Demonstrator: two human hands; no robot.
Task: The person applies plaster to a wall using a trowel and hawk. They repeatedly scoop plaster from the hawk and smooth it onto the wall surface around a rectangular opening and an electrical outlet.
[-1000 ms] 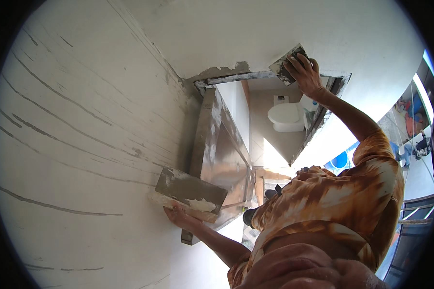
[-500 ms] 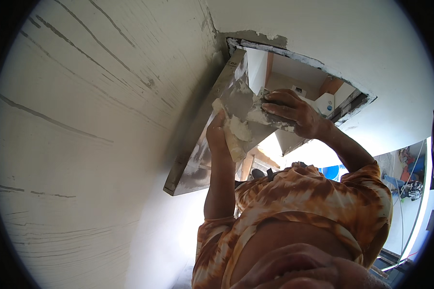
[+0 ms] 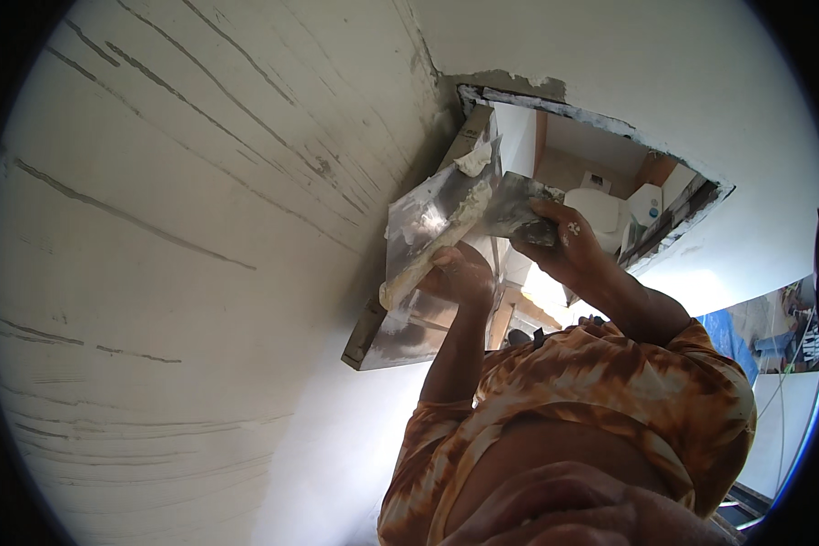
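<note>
My left hand (image 3: 464,273) is closed on the putty-crusted back of a wide plastering blade (image 3: 408,214), held tilted with its shiny metal face up. A lump of pale putty (image 3: 473,162) clings to the blade's far corner. In my right hand (image 3: 564,238) is a smaller putty knife (image 3: 512,202), its dark, smeared blade pointing left, close to the wide blade's right end. I cannot tell whether the two blades touch. White putty specks dot the right hand. My fingers hide most of the putty knife's handle.
A pale wall (image 3: 155,227) with dark streaks rises on the left. Beside it stands a grey board-like panel (image 3: 364,335), partly behind the wide blade. A rough-edged doorway (image 3: 601,118) opens onto a room with a toilet (image 3: 596,209). Blue sheeting (image 3: 728,341) shows at far right.
The wide blade has turned to show its broad face, its crusted back now slanting up to the right. The putty knife has swung off it to the right, its blade barer of putty.
</note>
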